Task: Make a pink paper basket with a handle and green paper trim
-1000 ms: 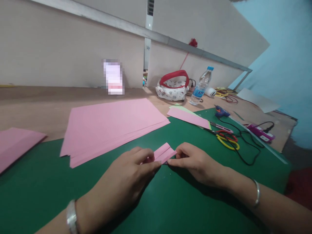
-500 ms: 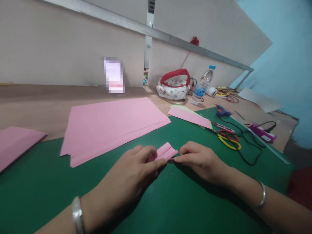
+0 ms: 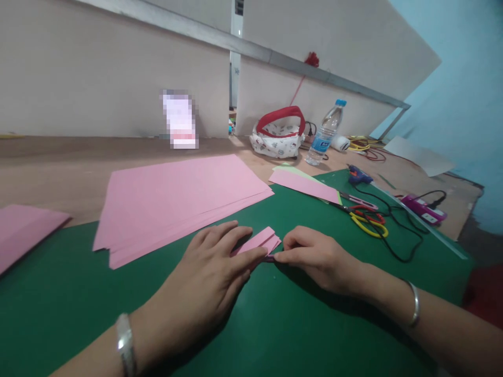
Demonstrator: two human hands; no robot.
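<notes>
A small folded piece of pink paper (image 3: 257, 241) lies on the green mat under my left hand (image 3: 214, 267). The left fingers stretch over its far side while the thumb presses its near edge, so the hand grips it. My right hand (image 3: 316, 256) is closed in a pinch at the paper's right end. Its fingertips hold a thin dark stick-like thing (image 3: 269, 258) that runs along the near edge of the paper. Most of that stick is hidden by the hands, and its kind cannot be made out.
Large pink sheets (image 3: 176, 204) are stacked beyond my hands, with more pink paper (image 3: 27, 230) at far left. To the right lie scissors (image 3: 369, 225), a glue gun (image 3: 358, 174), cords and a purple power strip (image 3: 424, 209). A water bottle (image 3: 324, 139) and pouch (image 3: 279, 144) stand behind.
My left fingers have straightened out over the folded paper from a more curled position. Both hands, with the paper and the dark stick, have shifted slightly left.
</notes>
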